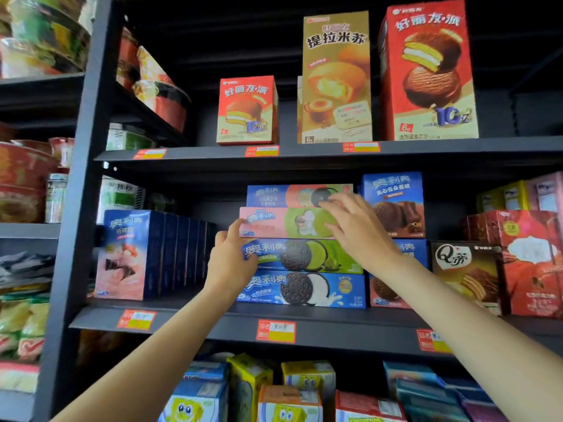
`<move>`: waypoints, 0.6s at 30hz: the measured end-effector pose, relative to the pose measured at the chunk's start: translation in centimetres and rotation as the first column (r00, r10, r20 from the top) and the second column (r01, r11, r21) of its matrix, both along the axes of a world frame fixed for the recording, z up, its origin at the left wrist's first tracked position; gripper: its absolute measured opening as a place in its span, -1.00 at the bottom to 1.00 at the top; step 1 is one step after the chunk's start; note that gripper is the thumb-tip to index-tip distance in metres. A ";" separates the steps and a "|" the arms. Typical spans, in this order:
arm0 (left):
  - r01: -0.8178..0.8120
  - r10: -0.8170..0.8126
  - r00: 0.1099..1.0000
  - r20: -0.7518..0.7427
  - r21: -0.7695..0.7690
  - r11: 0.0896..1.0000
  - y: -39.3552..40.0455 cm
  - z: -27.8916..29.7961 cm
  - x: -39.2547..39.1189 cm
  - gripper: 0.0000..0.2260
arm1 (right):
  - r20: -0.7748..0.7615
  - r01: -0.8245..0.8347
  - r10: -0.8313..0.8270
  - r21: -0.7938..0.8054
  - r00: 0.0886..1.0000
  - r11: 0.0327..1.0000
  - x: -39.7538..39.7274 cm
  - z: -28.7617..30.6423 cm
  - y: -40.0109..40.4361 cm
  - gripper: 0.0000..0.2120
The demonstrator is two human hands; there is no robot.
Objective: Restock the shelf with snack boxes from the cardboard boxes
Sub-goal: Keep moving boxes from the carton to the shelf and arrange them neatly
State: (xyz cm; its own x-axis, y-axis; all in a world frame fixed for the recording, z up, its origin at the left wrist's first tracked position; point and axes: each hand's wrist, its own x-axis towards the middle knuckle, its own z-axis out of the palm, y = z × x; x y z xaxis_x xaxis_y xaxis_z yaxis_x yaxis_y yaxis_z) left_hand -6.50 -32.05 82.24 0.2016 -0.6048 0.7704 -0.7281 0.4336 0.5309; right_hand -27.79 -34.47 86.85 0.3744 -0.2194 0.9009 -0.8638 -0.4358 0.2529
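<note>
A stack of four flat cookie boxes is seen in the middle of the dark middle shelf (pixel 213 322). The pink-and-green box (pixel 274 223), second from the top, is contacted at both ends. The left hand (pixel 231 257) is placed at the left end of the stack, with the index finger extended against the left end of the pink-and-green box and the thumb laid on the front of the green box (pixel 332 260) below it; whether anything is gripped cannot be told. The right hand (pixel 356 226) is released, with fingers spread flat across the right part of the pink-and-green box and the fingertips touching the top box (pixel 274 194). The bottom blue box (pixel 344 292) is seated on the shelf. A row of upright dark blue boxes (pixel 146 254) is located just left of the stack. Brownie boxes (pixel 396 205) are stacked just right of it, and a Q-marked box (pixel 466 269) stands further right. On the upper shelf, a small red pie box (pixel 246 111), a tall gold box (pixel 335 77) and a tall red pie box (pixel 426 71) are stood upright. Price tags (pixel 275 330) are fixed along the shelf edges.
</note>
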 end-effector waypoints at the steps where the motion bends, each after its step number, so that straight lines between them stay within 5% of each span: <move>1: -0.016 0.017 1.000 0.011 -0.045 0.999 0.4 -0.2 0.2 -0.47 | 0.035 -0.058 0.062 -0.100 0.997 0.993 0.8 -0.3 0.2 -0.70; 5: -0.094 0.106 0.994 0.026 -0.280 0.955 3.0 -1.6 1.6 -0.60 | 0.073 -0.292 0.326 -0.297 0.942 0.909 6.8 -2.7 3.5 -0.77; 10: -0.042 0.053 0.998 0.015 -0.421 0.906 8.6 -10.6 8.9 -0.70 | 0.021 -0.645 0.649 -0.098 0.760 0.758 18.0 -13.6 8.9 -0.78; 14: -0.189 0.206 0.974 0.093 -0.167 0.968 13.4 -24.5 19.0 -0.73 | 0.099 -0.709 0.719 0.305 0.688 0.636 27.6 -27.6 12.1 -0.75; 18: -0.365 0.332 0.929 0.161 0.262 0.893 19.3 -42.5 30.0 -0.70 | 0.165 -0.561 0.632 0.659 0.757 0.501 37.0 -45.5 15.0 -0.66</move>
